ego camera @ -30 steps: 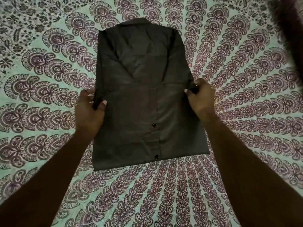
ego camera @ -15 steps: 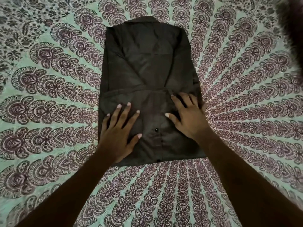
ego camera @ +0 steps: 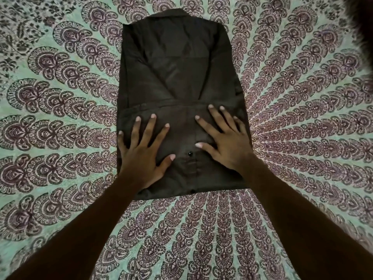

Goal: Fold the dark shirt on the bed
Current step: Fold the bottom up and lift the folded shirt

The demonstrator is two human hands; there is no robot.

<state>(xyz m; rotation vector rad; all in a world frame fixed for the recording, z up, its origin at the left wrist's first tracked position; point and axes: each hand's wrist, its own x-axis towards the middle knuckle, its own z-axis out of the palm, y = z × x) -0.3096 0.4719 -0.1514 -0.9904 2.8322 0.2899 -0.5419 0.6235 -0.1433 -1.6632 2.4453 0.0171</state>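
My two hands press flat on the dark shirt (ego camera: 177, 77), which lies folded into a tall rectangle at the centre of the bed, on a green bedspread (ego camera: 60, 138) printed with fanning purple motifs. My left hand (ego camera: 144, 156) rests palm down on the lower left of the folded-up bottom panel, fingers spread wide and holding nothing; its little finger lies at the shirt's left edge. My right hand (ego camera: 226, 144) lies palm down on the lower right of the same panel, fingers likewise splayed and empty. Between my thumbs sits a small black button (ego camera: 190, 153). The panel's upper edge runs across the shirt just beyond my fingertips. The collar end points away from me, with both sides tucked inward.
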